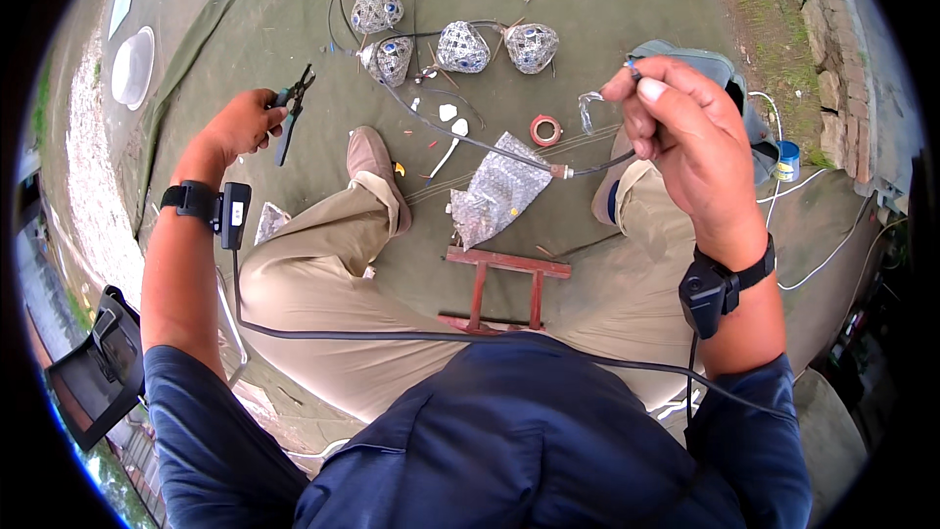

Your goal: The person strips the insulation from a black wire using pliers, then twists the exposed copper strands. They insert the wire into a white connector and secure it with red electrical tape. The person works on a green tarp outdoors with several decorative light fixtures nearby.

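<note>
My right hand (685,127) pinched the black cable (490,145) end, its length trailing down-left toward 4 mosaic lamps (460,46); my left hand (240,122) gripped pliers (291,110), well apart from the cable end

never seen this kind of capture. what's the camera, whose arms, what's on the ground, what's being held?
There is one picture, from a wide fisheye camera on a person's head looking down, so straight edges bend near the rim. The arms coming up from below are the wearer's own; each wrist carries a small black strapped device with a cable. The person sits on a low red wooden stool over a green ground sheet. The left hand holds dark pliers. The right hand pinches the end of a black wire, which runs off toward four mosaic lamp shades. Also lying there: bubble wrap, a red tape roll, and a small blue tin.
</note>
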Tool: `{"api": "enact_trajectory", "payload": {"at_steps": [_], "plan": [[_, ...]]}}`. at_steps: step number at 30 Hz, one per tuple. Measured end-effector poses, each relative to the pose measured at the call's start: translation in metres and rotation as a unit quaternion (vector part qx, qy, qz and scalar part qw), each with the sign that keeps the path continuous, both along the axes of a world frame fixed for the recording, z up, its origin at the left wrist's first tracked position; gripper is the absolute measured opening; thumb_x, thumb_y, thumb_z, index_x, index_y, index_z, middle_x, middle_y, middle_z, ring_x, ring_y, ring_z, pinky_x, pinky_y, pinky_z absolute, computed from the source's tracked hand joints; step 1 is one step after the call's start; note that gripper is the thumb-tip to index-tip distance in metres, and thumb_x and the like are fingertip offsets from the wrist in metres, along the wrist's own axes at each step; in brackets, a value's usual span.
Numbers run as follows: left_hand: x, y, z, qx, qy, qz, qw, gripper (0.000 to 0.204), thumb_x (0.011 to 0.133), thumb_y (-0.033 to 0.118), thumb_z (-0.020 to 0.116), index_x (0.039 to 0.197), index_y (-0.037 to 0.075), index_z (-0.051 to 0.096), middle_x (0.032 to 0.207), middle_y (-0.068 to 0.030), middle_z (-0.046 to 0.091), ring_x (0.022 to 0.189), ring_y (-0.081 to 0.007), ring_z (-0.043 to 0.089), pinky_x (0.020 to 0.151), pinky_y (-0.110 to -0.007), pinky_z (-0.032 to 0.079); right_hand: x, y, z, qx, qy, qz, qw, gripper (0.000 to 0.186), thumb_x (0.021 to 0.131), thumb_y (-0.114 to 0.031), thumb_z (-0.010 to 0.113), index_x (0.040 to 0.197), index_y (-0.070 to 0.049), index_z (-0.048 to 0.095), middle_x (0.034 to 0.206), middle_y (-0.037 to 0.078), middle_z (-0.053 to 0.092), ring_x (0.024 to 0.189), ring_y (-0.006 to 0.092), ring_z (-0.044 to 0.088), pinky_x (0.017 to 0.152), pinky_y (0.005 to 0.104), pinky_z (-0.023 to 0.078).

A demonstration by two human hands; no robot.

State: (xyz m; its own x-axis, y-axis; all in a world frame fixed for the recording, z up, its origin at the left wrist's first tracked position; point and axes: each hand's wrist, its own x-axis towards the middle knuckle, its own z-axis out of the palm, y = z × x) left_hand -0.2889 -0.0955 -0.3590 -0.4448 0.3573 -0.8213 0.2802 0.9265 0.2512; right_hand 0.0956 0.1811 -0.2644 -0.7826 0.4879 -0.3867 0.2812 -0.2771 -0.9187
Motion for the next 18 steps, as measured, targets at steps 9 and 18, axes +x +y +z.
{"api": "enact_trajectory", "payload": {"at_steps": [9,18], "plan": [[-0.009,-0.017,-0.095,-0.077,-0.054,-0.118,0.989,0.025,0.094,0.016,0.055,0.111,-0.001,0.062,0.082,-0.0072,0.067,0.064,-0.0168,0.062,0.062,-0.034,0.051,-0.02,0.023,-0.01,-0.041,0.054,-0.101,0.993,0.035,0.099,-0.022,0.051,0.111,0.008,0.064,0.074,-0.001,0.048,0.065,0.0085,0.042,0.059,0.0232,0.033],[-0.001,-0.012,-0.142,-0.108,0.051,-0.321,0.939,0.033,0.088,0.007,0.056,0.119,0.01,0.068,0.105,-0.0202,0.07,0.101,-0.039,0.065,0.085,-0.046,0.052,-0.044,0.041,-0.022,-0.03,0.025,-0.117,0.992,0.036,0.1,-0.022,0.05,0.114,0.008,0.062,0.072,-0.001,0.046,0.062,0.0087,0.039,0.056,0.0236,0.031]]}}
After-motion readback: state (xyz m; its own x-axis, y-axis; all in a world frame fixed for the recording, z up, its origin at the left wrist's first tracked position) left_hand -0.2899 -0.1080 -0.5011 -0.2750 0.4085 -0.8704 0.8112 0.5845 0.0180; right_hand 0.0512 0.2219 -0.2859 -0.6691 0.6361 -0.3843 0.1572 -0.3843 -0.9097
